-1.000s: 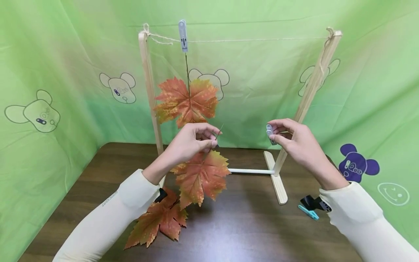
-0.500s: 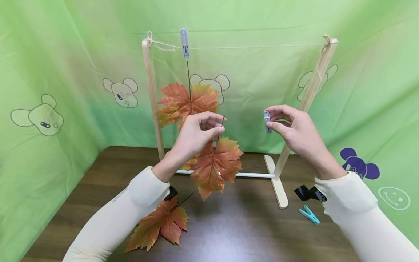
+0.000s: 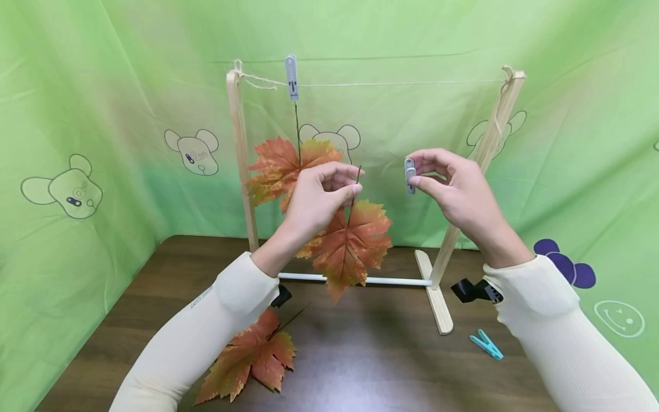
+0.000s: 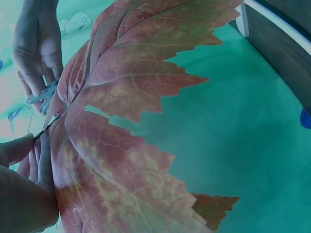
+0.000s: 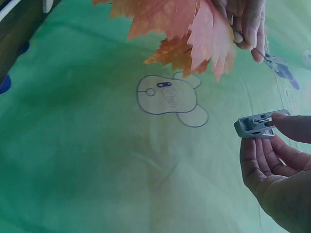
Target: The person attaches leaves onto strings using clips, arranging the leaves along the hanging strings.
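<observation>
In the head view my left hand (image 3: 319,197) pinches the thin stem of an orange-red artificial leaf (image 3: 352,246), which hangs below the fingers. My right hand (image 3: 458,191) holds a grey clothespin (image 3: 410,176) between thumb and fingers, to the right of the leaf and apart from it. The right wrist view shows that clothespin (image 5: 255,125) from its tip end. Behind the left hand, a second leaf (image 3: 278,166) hangs by its stem from another grey clothespin (image 3: 292,77) on the string (image 3: 391,84). The left wrist view is mostly filled by the held leaf (image 4: 112,160).
The string runs between two wooden posts (image 3: 242,166) joined low down by a white rod (image 3: 396,281). Another leaf (image 3: 252,355) lies on the dark table (image 3: 350,349) at front left. A turquoise clothespin (image 3: 486,345) lies at the right. Green printed cloth (image 3: 118,131) surrounds the table.
My left hand has risen and moved right with its leaf. My right hand has risen and moved slightly left with the grey clothespin. The view has tilted up a little.
</observation>
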A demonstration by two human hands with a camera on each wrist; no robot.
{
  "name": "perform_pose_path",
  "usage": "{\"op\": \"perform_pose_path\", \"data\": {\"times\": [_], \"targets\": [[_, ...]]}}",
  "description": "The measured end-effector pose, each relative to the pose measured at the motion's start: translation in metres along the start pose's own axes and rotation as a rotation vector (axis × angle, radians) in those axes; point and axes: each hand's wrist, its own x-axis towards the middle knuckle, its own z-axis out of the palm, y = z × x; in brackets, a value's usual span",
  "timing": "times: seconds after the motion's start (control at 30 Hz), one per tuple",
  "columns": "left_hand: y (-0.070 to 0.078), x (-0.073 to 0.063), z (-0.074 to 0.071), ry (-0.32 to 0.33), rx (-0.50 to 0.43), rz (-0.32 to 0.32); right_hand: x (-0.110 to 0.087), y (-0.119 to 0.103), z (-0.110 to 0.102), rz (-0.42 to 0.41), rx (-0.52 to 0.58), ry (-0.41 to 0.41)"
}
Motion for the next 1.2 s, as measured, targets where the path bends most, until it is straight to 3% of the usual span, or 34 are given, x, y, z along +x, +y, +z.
{"op": "perform_pose_path", "data": {"times": [0.5, 0.93, 1.2], "targets": [[0.008, 0.023, 0.007, 0.026, -0.050, 0.047, 0.032, -0.025, 0.006, -0.087, 0.160, 0.072], [0.008, 0.037, 0.008, 0.057, -0.093, 0.010, 0.054, -0.040, 0.016, -0.109, 0.174, 0.092], [0.011, 0.046, 0.010, 0.082, -0.112, 0.016, 0.069, -0.048, 0.018, -0.159, 0.262, 0.125]]}}
